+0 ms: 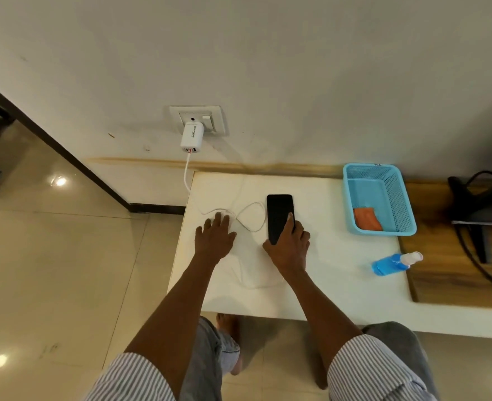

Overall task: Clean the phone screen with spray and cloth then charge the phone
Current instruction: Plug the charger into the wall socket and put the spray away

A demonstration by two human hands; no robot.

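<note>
A black phone (279, 214) lies screen up on the white table (325, 285). My right hand (289, 247) grips its near end, index finger resting along its right edge. My left hand (214, 237) lies flat with fingers spread over the white charging cable (250, 215), which loops across the table and runs up to a white charger (192, 136) plugged into the wall socket (207, 118). An orange cloth (367, 219) sits inside a blue basket (352, 198) at the back right. A blue spray bottle (392, 264) lies on its side near the table's right edge.
The table's left edge drops to a tiled floor (50, 256). A wooden surface (456, 270) adjoins the table on the right, with a dark object and black cables (476, 264) on it. The wall stands directly behind the table.
</note>
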